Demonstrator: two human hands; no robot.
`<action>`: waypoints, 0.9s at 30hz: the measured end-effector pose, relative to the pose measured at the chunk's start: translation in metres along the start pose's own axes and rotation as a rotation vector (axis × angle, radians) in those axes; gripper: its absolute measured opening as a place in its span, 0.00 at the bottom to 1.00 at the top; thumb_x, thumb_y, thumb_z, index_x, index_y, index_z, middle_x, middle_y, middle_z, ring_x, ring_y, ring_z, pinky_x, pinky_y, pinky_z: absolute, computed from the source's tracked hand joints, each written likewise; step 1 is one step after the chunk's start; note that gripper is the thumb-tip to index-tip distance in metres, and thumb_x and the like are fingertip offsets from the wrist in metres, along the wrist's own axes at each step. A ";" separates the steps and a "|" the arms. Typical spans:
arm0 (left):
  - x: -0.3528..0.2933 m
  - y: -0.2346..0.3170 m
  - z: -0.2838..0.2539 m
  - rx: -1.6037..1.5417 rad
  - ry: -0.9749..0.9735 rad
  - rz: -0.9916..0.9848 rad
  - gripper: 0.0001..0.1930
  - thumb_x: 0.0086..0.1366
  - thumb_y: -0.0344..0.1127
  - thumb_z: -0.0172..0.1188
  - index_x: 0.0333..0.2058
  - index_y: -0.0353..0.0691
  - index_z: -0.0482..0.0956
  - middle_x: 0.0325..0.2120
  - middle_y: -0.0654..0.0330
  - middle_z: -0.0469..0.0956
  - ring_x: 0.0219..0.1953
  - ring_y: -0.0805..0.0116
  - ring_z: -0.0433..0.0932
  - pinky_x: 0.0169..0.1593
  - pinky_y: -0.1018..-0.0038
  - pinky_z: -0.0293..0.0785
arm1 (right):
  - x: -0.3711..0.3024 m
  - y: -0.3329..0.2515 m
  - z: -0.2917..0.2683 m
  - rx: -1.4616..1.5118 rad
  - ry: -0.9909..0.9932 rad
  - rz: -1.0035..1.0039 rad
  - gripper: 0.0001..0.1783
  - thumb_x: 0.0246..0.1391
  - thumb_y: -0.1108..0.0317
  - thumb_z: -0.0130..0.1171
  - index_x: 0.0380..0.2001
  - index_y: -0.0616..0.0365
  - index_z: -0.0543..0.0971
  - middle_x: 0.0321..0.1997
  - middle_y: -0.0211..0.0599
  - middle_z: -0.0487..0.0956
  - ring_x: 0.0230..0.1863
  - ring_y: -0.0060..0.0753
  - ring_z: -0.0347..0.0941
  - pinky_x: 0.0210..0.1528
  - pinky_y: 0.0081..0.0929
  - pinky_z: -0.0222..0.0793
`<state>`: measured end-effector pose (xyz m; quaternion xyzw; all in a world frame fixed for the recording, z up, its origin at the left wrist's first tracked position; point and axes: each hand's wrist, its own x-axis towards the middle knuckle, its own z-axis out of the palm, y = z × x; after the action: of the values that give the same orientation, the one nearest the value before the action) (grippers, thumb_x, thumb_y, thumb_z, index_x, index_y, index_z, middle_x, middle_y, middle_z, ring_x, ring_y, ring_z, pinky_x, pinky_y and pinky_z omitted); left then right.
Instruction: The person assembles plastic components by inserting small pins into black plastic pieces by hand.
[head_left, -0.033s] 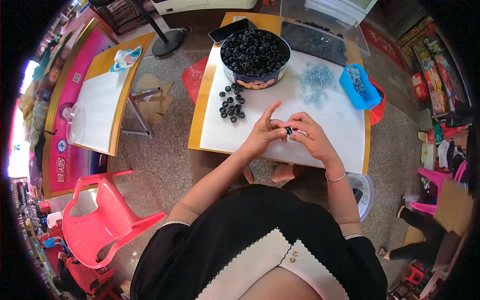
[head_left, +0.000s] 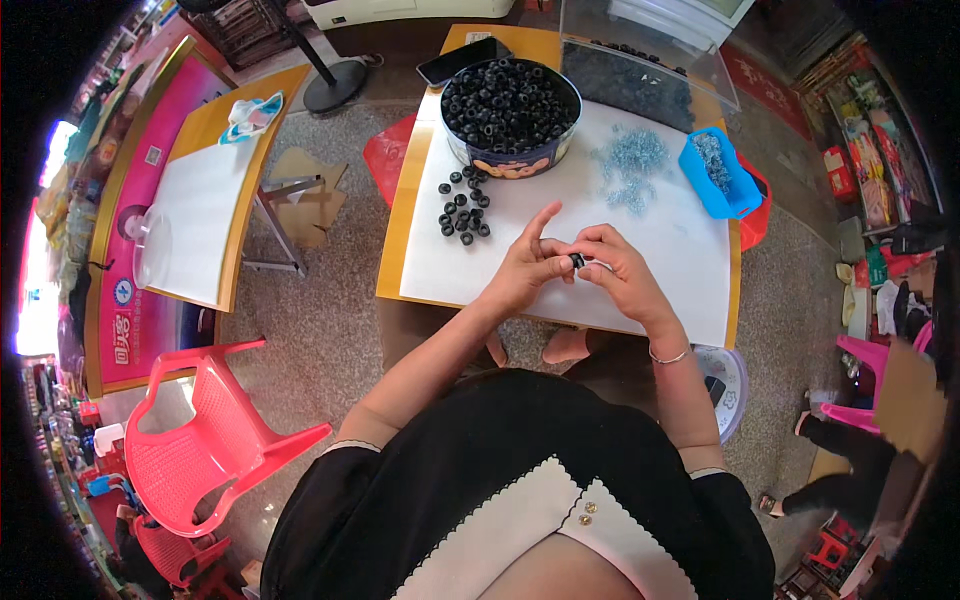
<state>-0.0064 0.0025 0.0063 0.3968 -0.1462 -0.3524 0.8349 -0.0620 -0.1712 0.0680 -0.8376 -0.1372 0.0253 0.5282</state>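
In front of me, over the near part of the table, my left hand (head_left: pixel 524 266) and my right hand (head_left: pixel 627 274) meet fingertip to fingertip. Between them they pinch a small black ring-shaped piece (head_left: pixel 577 261), partly covered by the fingers. The left index finger points up, away from it. Several more black ring-shaped pieces (head_left: pixel 462 213) lie loose on the white table sheet (head_left: pixel 450 272). A round tub (head_left: pixel 515 165) behind them is heaped with the same pieces. Right of it, a pile of small clear bluish pieces (head_left: pixel 637 155) is spread on the sheet.
A blue basket (head_left: pixel 737 196) holding clear pieces stands at the table's right side. A phone (head_left: pixel 463 62) lies at the back left, near a clear box (head_left: pixel 640 80) with dark contents. A pink chair (head_left: pixel 210 430) is at left. Someone's dark-clothed legs (head_left: pixel 850 465) show far right.
My hands and the black piece have stayed in place. At the far right, the other person's legs and the brown cardboard-like panel have shifted slightly.
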 end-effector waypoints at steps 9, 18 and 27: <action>0.001 -0.003 -0.009 -0.071 -0.058 -0.041 0.34 0.60 0.26 0.55 0.62 0.37 0.47 0.33 0.59 0.74 0.31 0.72 0.72 0.39 0.79 0.69 | 0.002 0.009 0.015 0.078 0.078 -0.034 0.12 0.50 0.73 0.52 0.40 0.61 0.75 0.46 0.36 0.69 0.50 0.34 0.65 0.53 0.25 0.59; 0.004 -0.003 -0.006 -0.082 0.014 -0.044 0.34 0.60 0.29 0.57 0.60 0.35 0.49 0.35 0.59 0.74 0.31 0.72 0.73 0.38 0.79 0.69 | 0.004 0.011 0.025 0.103 0.137 -0.050 0.13 0.51 0.74 0.50 0.42 0.60 0.75 0.48 0.38 0.70 0.51 0.35 0.65 0.53 0.27 0.62; 0.006 -0.006 -0.011 -0.219 0.071 -0.028 0.32 0.60 0.30 0.58 0.59 0.36 0.51 0.35 0.60 0.75 0.32 0.73 0.74 0.38 0.79 0.71 | 0.010 0.010 0.053 0.214 0.390 0.036 0.12 0.53 0.75 0.48 0.41 0.63 0.74 0.45 0.38 0.71 0.36 0.25 0.71 0.36 0.19 0.69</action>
<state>0.0009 0.0018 -0.0053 0.3174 -0.0715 -0.3638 0.8728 -0.0605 -0.1260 0.0366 -0.7681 -0.0141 -0.1132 0.6301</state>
